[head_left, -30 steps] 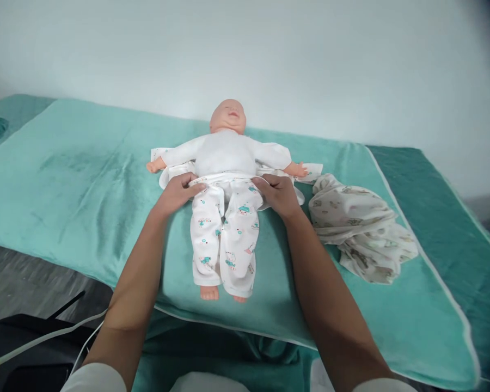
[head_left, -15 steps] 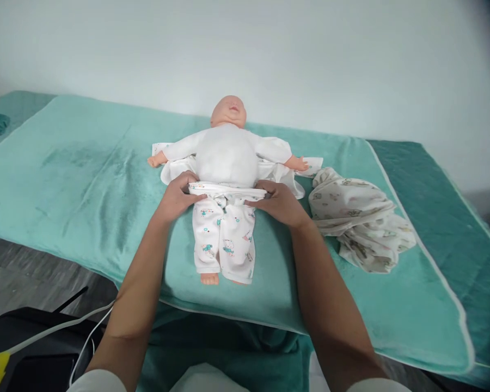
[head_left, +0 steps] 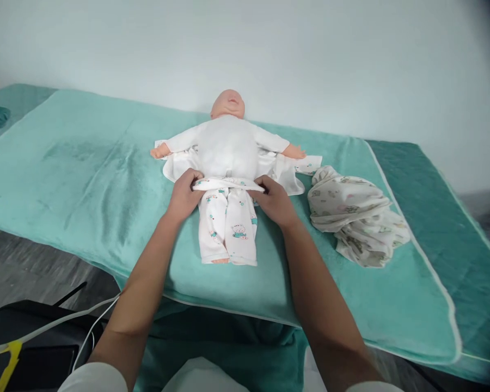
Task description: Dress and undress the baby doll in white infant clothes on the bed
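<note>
A baby doll (head_left: 227, 146) lies on its back with its head toward the wall and its arms spread. White printed pants (head_left: 227, 226) cover its legs, and only a bit of one foot shows below the cuffs. My left hand (head_left: 185, 195) pinches the waistband at its left end. Closed on the opposite end is my right hand (head_left: 274, 200). Between them the waistband is pulled taut across the doll's lower belly. An opened white garment (head_left: 285, 177) with printed sleeves is spread beneath the doll's torso and arms.
A crumpled printed cloth (head_left: 353, 215) lies right of the doll. Teal sheets (head_left: 85, 179) cover the table, which meets a white wall (head_left: 245, 49). At the lower left are a black object (head_left: 28, 337) and a pale cable (head_left: 61, 321) with yellow tape.
Both hands have drawn the waistband slightly up toward the doll's belly. The pant legs have shifted upward and right, and the feet show less. The view has shifted slightly.
</note>
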{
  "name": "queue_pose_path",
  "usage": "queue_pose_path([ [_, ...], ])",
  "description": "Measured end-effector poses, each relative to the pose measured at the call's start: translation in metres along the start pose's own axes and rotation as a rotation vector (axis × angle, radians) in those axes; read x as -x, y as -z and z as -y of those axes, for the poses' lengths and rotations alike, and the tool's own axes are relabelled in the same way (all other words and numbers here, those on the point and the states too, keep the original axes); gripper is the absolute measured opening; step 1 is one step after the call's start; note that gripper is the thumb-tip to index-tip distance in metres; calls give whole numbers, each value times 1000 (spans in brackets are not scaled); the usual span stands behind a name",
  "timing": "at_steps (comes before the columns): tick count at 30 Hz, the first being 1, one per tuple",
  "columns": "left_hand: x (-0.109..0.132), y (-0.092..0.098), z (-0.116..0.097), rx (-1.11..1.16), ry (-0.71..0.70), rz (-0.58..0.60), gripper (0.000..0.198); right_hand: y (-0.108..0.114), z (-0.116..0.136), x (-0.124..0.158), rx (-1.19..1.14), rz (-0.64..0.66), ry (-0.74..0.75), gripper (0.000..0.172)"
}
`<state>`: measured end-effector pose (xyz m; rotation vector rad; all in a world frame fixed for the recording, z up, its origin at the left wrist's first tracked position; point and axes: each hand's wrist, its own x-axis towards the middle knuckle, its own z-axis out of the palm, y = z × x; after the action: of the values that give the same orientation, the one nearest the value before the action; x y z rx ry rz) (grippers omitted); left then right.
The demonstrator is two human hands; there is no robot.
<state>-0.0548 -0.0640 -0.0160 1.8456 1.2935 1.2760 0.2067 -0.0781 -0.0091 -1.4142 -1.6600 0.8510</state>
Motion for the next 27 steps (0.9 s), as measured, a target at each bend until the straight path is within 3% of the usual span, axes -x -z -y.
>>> queue_pose_path([
  [3,14,8,-4,33,-26,51,20,12,2,13,22,177,-11,43],
  [6,30,15,-7,61,28,132,27,14,6,27,20,212,-2,51],
  [9,47,16,-7,107,129,144,39,3,8,42,56,122,44,41],
  [12,60,12,-7,135,178,86,46,-14,7,57,100,-74,114,29],
  [14,65,10,-8,116,194,77,38,-22,7,65,90,-172,103,21],
  [17,72,11,-12,84,188,114,22,-26,7,71,-11,-191,17,17],
  [20,82,17,-19,78,99,174,34,-19,4,78,-83,-61,17,41],
  [23,99,21,-27,60,-10,281,86,-12,-4,90,-66,150,117,90],
  [25,112,20,-31,-22,-43,349,119,-11,-10,100,-22,212,172,121],
  [27,121,16,-33,-134,-54,352,128,-14,-13,107,40,189,205,133],
])
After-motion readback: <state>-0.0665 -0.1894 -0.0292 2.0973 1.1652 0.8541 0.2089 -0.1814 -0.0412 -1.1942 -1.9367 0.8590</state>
